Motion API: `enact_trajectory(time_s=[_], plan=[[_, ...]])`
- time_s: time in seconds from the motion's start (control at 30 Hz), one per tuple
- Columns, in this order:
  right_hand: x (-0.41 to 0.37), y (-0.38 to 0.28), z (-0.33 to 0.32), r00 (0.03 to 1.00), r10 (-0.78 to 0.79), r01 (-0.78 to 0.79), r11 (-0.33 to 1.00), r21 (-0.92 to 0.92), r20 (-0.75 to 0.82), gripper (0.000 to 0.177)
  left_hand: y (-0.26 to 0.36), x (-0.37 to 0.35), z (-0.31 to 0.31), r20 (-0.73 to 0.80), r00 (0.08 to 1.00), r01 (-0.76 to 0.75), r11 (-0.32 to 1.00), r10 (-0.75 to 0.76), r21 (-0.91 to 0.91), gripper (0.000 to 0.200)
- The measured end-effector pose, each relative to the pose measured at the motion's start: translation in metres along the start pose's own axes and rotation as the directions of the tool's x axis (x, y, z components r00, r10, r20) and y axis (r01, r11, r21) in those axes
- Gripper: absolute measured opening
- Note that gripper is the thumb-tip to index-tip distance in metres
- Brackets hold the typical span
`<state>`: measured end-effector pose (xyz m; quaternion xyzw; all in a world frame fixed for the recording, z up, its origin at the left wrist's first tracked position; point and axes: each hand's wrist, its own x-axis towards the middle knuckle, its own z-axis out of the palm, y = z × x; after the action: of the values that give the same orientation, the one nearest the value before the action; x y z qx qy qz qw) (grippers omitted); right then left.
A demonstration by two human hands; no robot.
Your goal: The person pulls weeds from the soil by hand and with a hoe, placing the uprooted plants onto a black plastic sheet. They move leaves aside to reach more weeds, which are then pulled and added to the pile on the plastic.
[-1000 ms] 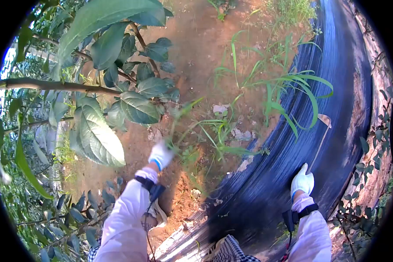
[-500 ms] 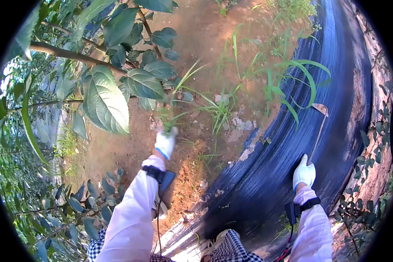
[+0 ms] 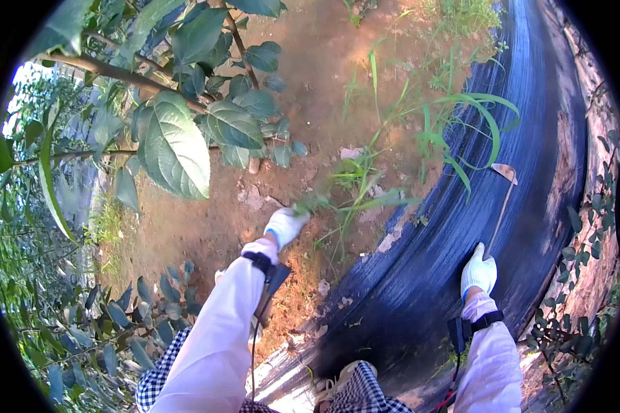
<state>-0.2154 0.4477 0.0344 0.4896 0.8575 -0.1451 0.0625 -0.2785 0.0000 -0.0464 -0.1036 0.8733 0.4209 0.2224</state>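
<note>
My left hand (image 3: 286, 226), in a white glove, is closed on a tuft of green weeds (image 3: 313, 203) over the bare soil. The weed's blades stretch to the right of the fist. At the right, my right hand (image 3: 479, 273), also gloved, is wrapped round the handle of a small hoe (image 3: 505, 172). The hoe's blade points away from me, over the black plastic sheet (image 3: 420, 261). Taller grass (image 3: 486, 120) grows by the edge of the sheet.
Leafy branches (image 3: 176, 144) hang close at the upper left, with more foliage (image 3: 131, 316) at the lower left. My shoe (image 3: 348, 377) is at the bottom, by the sheet. A pale strip of ground (image 3: 589, 199) with climbing leaves runs along the far right.
My left hand has moved right and slightly down, and the weeds in it now stretch to the right instead of upward. My right hand and the hoe have hardly moved.
</note>
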Motion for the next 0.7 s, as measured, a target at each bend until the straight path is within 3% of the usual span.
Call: enact_trajectory(time_s=[0.03, 0.07, 0.1, 0.17, 0.23, 0.27, 0.3, 0.37, 0.4, 0.43, 0.5, 0.57, 0.63, 0.7], plan=[[0.001, 0.001, 0.002, 1.000, -0.005, 0.005, 1.000, 0.017, -0.016, 0.057, -0.013, 0.002, -0.001, -0.148, 0.988, -0.094, 0.914, 0.038, -0.394, 0.033], [0.009, 0.010, 0.011, 1.000, 0.003, -0.003, 1.000, 0.001, -0.012, 0.056, 0.031, -0.014, -0.022, -0.198, 0.971, -0.015, 0.798, -0.131, -0.602, 0.033], [0.005, 0.015, 0.011, 1.000, 0.015, -0.015, 1.000, -0.008, -0.018, 0.056, 0.026, -0.011, -0.038, -0.156, 0.962, 0.093, 0.806, -0.224, -0.584, 0.033], [0.005, 0.008, 0.011, 0.999, 0.002, -0.003, 1.000, -0.014, -0.035, 0.055, 0.003, 0.003, -0.031, -0.193, 0.981, -0.062, 0.962, 0.009, -0.267, 0.035], [0.001, 0.000, 0.005, 1.000, 0.023, -0.023, 1.000, -0.010, -0.015, 0.054, 0.029, 0.010, -0.013, -0.008, 0.985, 0.168, 0.978, -0.170, -0.124, 0.037], [-0.001, -0.002, 0.003, 0.999, 0.030, -0.030, 1.000, -0.006, -0.013, 0.054, 0.017, 0.016, 0.002, -0.092, 0.969, -0.128, 0.790, 0.227, 0.599, 0.043], [-0.002, -0.003, 0.002, 0.999, 0.034, -0.034, 0.999, -0.004, -0.010, 0.054, 0.056, 0.006, 0.002, -0.054, 0.971, -0.160, 0.799, 0.234, 0.580, 0.034], [0.001, 0.000, 0.004, 1.000, 0.018, -0.018, 1.000, -0.010, -0.009, 0.053, 0.042, 0.025, 0.018, 0.014, 0.974, -0.185, 0.760, 0.225, 0.623, 0.023], [0.004, 0.003, 0.006, 1.000, 0.003, -0.003, 1.000, -0.010, -0.010, 0.053, 0.028, 0.041, 0.024, -0.059, 0.993, -0.064, 0.890, 0.102, 0.451, 0.017], [0.004, 0.006, 0.006, 1.000, -0.005, 0.005, 1.000, -0.012, -0.007, 0.053, 0.032, 0.038, 0.010, 0.061, 0.951, -0.290, 0.803, 0.304, 0.520, 0.022], [0.001, 0.003, 0.002, 1.000, -0.006, 0.006, 1.000, -0.017, -0.003, 0.054, 0.037, 0.012, -0.011, 0.062, 0.990, -0.135, 0.971, 0.125, 0.195, 0.025], [-0.002, 0.001, 0.001, 1.000, 0.004, -0.004, 1.000, -0.012, 0.001, 0.054, 0.025, -0.015, -0.022, 0.172, 0.984, -0.015, 0.961, -0.034, 0.276, 0.031], [-0.002, -0.001, 0.003, 1.000, 0.014, -0.014, 1.000, -0.001, -0.006, 0.054, 0.015, -0.044, -0.008, 0.163, 0.984, -0.151, 0.821, 0.072, 0.550, 0.034], [0.003, 0.002, 0.007, 1.000, 0.011, -0.011, 1.000, -0.014, -0.009, 0.054, 0.038, -0.059, 0.016, 0.056, 0.973, -0.211, 0.773, 0.223, 0.598, 0.034]])
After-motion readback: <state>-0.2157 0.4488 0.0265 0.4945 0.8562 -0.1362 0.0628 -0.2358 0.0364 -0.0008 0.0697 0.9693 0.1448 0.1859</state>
